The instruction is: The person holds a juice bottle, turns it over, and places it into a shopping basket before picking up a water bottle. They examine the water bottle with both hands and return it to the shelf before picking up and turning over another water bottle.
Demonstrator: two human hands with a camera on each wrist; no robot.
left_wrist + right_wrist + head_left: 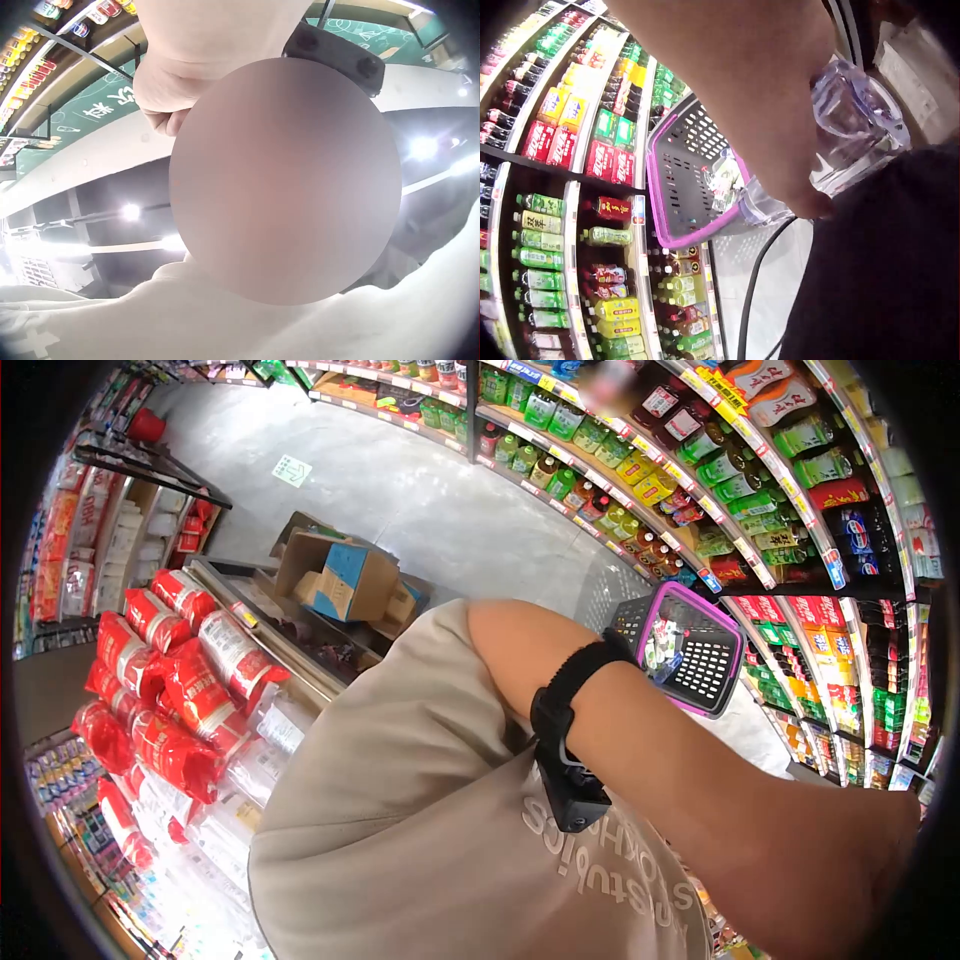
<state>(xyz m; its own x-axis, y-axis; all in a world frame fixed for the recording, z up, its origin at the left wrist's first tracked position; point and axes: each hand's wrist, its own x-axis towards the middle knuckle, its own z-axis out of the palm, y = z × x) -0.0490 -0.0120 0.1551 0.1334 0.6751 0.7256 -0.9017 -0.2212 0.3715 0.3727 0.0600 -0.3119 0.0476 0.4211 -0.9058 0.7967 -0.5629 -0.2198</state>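
Note:
In the head view a bare arm with a black strap and small camera (575, 795) crosses the frame. At its far end, my left hand (850, 850) is close to the lens and blurred. The left wrist view shows my left hand (217, 52) raised near a blurred face area, with curled fingers (161, 120) at its side; what they hold is hidden. A black device (337, 60) is beside it. In the right wrist view my right hand (780, 142) grips a clear plastic container (859, 120), its lower part showing past the fingers. The head view does not show my right hand.
A purple-rimmed grey basket (690, 650) stands on the floor below drink shelves (740, 480). Red-and-white packages (185, 700) lie on a stand at left, with open cardboard boxes (345, 580) behind. A black cable (754, 292) hangs near my right hand.

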